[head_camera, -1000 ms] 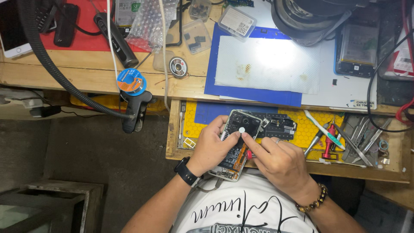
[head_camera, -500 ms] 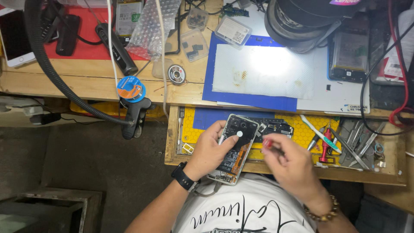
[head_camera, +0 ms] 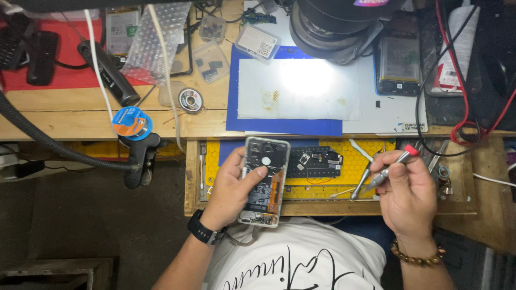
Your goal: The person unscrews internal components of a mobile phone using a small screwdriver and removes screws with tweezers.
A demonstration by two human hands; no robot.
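The left hand [head_camera: 234, 185] holds an opened smartphone [head_camera: 263, 181], back cover off and internals exposed, upright over the yellow honeycomb mat [head_camera: 371, 161] in the open drawer. The left fingers [head_camera: 257, 174] are wrapped around the phone's left edge, the thumb pressed across its middle just below a white round spot; the phone's lower end hangs past the drawer's front edge, above the white shirt [head_camera: 301, 263]. A black wristwatch [head_camera: 204, 230] sits on the left wrist.

The right hand [head_camera: 406, 193] is at 3 o'clock from the phone, well apart from it. Its fingers [head_camera: 389, 174] are pinched around a slim metal screwdriver [head_camera: 382, 173] with a red cap, the tip pointing toward 8 o'clock, above the mat. A beaded bracelet [head_camera: 418, 256] circles the right wrist.

Between the hands, a black screw-holder plate [head_camera: 314, 161] lies on the mat, touching the phone's right edge in this view. On the worktop [head_camera: 64, 115] at 12 o'clock lie a blue mat [head_camera: 285, 127] with a white cloth [head_camera: 298, 88] under the lamp, and a solder spool [head_camera: 130, 122] at 9 o'clock.

Against the picture half a second earlier, the right hand has moved away from the phone toward 3 o'clock and the screwdriver is now plainly in view. The left hand keeps the same grip; the phone stands more upright than before.
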